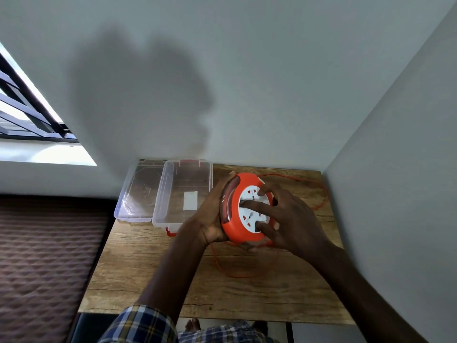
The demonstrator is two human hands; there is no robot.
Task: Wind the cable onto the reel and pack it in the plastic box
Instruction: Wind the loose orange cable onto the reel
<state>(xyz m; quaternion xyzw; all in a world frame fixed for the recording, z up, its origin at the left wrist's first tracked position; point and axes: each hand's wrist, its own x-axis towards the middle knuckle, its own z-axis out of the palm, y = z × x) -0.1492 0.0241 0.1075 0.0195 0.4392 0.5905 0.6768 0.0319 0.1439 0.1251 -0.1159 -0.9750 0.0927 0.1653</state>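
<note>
An orange cable reel (233, 227) with a white socket face is held tilted above the wooden table (153, 276). My left hand (210, 219) grips its left rim, fingers curled round the edge. On the white face lies my right hand (289, 216), its spread fingertips pressing the socket plate. Loose orange cable (237, 275) loops on the table below the reel, and more runs behind it to the right. The clear plastic box (170, 194) stands open left of the reel, with nothing in it but a white label.
The box's clear lid (138, 191) lies flat at its left, at the table's back left corner. White walls close the table at the back and right. A brown quilted mattress (44, 256) lies left of the table. A window is at upper left.
</note>
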